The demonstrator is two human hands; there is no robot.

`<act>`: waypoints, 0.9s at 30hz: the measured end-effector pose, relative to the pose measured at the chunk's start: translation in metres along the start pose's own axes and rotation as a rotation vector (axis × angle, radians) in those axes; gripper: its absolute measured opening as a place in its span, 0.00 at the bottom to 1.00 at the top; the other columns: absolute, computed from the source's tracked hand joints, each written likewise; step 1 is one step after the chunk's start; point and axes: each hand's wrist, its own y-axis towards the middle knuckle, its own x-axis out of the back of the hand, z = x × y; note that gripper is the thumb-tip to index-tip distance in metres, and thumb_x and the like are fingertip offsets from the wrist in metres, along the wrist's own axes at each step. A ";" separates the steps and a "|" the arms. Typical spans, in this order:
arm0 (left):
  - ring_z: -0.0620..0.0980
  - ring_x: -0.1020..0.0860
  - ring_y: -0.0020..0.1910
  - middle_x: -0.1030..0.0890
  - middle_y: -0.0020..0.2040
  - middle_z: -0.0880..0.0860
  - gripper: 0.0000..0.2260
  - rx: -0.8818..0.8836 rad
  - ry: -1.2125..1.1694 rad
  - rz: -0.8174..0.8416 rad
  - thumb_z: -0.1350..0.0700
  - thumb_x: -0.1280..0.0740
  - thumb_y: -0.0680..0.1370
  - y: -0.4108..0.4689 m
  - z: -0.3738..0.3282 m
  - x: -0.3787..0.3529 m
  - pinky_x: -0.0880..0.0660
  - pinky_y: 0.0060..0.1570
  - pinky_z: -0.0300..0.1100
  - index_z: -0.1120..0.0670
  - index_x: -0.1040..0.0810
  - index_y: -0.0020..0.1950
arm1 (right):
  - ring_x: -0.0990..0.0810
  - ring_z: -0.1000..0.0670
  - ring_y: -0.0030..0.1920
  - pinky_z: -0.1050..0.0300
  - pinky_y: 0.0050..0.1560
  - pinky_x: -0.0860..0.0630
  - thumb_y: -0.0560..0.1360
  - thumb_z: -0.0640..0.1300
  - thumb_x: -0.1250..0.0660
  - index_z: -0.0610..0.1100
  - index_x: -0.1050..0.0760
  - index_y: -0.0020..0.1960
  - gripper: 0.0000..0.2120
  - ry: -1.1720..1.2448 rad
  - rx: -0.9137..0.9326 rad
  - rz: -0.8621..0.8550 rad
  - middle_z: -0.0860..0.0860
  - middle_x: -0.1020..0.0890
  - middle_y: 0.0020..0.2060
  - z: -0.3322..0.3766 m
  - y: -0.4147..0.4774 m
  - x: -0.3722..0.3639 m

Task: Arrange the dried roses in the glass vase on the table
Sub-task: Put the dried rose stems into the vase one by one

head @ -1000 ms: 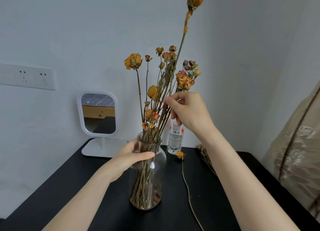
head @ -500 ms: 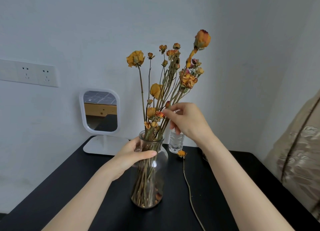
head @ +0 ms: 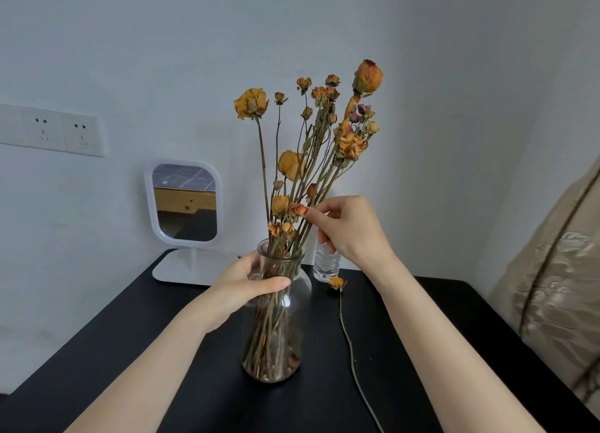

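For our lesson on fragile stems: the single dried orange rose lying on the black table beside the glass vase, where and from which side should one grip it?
Pinch its thin bare stem near the middle, coming down from above on its right. It lies flat and free there; the shrivelled head looks brittle, and the clear glass vase crowds its left.

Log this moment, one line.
left hand grips glass vase neck | right hand pinches stem among dried roses | loose rose lies on table

Left hand [head: 242, 283] grips glass vase [head: 276, 319] neck; right hand [head: 344, 228] pinches stem among dried roses [head: 311, 146].
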 end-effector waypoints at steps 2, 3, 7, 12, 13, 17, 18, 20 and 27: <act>0.42 0.24 0.55 0.20 0.54 0.41 0.22 -0.010 -0.002 -0.011 0.45 0.26 0.62 -0.001 0.001 0.000 0.26 0.43 0.40 0.40 0.26 0.55 | 0.31 0.56 0.18 0.70 0.21 0.34 0.75 0.51 0.33 0.46 0.20 0.44 0.09 0.030 0.010 -0.026 0.52 0.23 0.24 -0.003 -0.004 0.002; 0.41 0.24 0.56 0.20 0.54 0.40 0.20 -0.014 -0.002 -0.025 0.46 0.26 0.64 -0.002 0.002 -0.001 0.26 0.44 0.40 0.40 0.26 0.55 | 0.31 0.56 0.17 0.71 0.21 0.33 0.74 0.51 0.33 0.46 0.20 0.44 0.09 0.049 0.018 -0.047 0.51 0.23 0.24 -0.004 -0.007 0.003; 0.38 0.30 0.60 0.27 0.59 0.36 0.30 -0.066 0.040 -0.195 0.44 0.27 0.62 -0.016 0.005 -0.010 0.31 0.55 0.38 0.40 0.31 0.62 | 0.32 0.57 0.17 0.70 0.23 0.31 0.75 0.52 0.34 0.45 0.20 0.43 0.11 0.139 0.003 -0.094 0.52 0.25 0.21 -0.017 -0.021 0.013; 0.37 0.34 0.63 0.30 0.61 0.34 0.28 -0.316 0.127 -0.615 0.46 0.28 0.66 -0.053 0.013 -0.031 0.38 0.61 0.36 0.39 0.32 0.64 | 0.31 0.57 0.18 0.69 0.22 0.32 0.75 0.52 0.34 0.45 0.21 0.45 0.10 0.143 -0.168 -0.052 0.52 0.24 0.21 -0.064 -0.045 0.025; 0.38 0.32 0.61 0.29 0.58 0.32 0.23 -0.376 0.165 -0.674 0.50 0.27 0.68 -0.061 0.015 -0.037 0.37 0.59 0.35 0.39 0.30 0.60 | 0.30 0.57 0.19 0.69 0.22 0.32 0.75 0.52 0.34 0.45 0.21 0.46 0.10 0.132 -0.205 -0.041 0.52 0.24 0.21 -0.077 -0.052 0.027; 0.42 0.27 0.44 0.25 0.43 0.41 0.16 -0.552 0.335 -0.699 0.63 0.29 0.69 -0.080 0.023 -0.067 0.31 0.46 0.28 0.44 0.26 0.47 | 0.28 0.58 0.21 0.70 0.23 0.32 0.76 0.49 0.34 0.45 0.21 0.50 0.09 0.023 -0.338 0.013 0.52 0.22 0.25 -0.128 -0.082 0.039; 0.43 0.27 0.39 0.25 0.38 0.44 0.14 -0.539 0.327 -0.619 0.64 0.29 0.69 -0.081 0.025 -0.075 0.31 0.42 0.27 0.45 0.25 0.44 | 0.27 0.58 0.22 0.70 0.24 0.32 0.76 0.49 0.34 0.46 0.21 0.51 0.08 -0.020 -0.373 0.019 0.51 0.21 0.26 -0.140 -0.089 0.043; 0.43 0.27 0.32 0.25 0.33 0.46 0.11 -0.396 0.327 -0.404 0.62 0.30 0.71 -0.077 0.031 -0.096 0.29 0.35 0.30 0.44 0.25 0.40 | 0.25 0.57 0.26 0.68 0.26 0.31 0.75 0.49 0.33 0.46 0.22 0.52 0.09 -0.125 -0.439 0.014 0.51 0.21 0.29 -0.160 -0.102 0.050; 0.49 0.22 0.41 0.22 0.40 0.47 0.10 0.064 0.823 -0.056 0.44 0.38 0.76 -0.028 0.054 -0.158 0.26 0.38 0.42 0.50 0.30 0.49 | 0.22 0.51 0.43 0.59 0.43 0.26 0.73 0.52 0.31 0.44 0.27 0.61 0.19 -0.446 -0.668 0.016 0.48 0.20 0.47 -0.203 -0.122 0.076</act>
